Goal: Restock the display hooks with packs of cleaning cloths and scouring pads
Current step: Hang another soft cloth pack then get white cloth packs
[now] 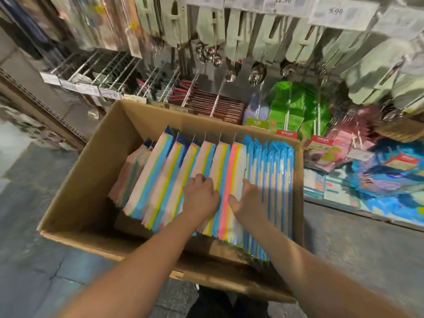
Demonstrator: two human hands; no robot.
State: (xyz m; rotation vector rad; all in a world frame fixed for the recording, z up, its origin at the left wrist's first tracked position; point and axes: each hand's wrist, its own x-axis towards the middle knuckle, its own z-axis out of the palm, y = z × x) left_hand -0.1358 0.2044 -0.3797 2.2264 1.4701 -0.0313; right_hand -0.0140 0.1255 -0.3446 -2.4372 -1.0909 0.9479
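Left hand: fingers dug into the striped cloth packs, mid-frame.
Right hand: gripping the pink-edged pack.
Box: open.

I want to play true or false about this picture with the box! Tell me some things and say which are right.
1. Both hands are inside the cardboard box. True: the left hand and the right hand are among the cloth packs.
2. The box is empty. False: it holds rows of colourful packs standing on edge.
3. Spoons hang above the box. True.
4. The green packs lie in the box. False: they hang on the display behind it.
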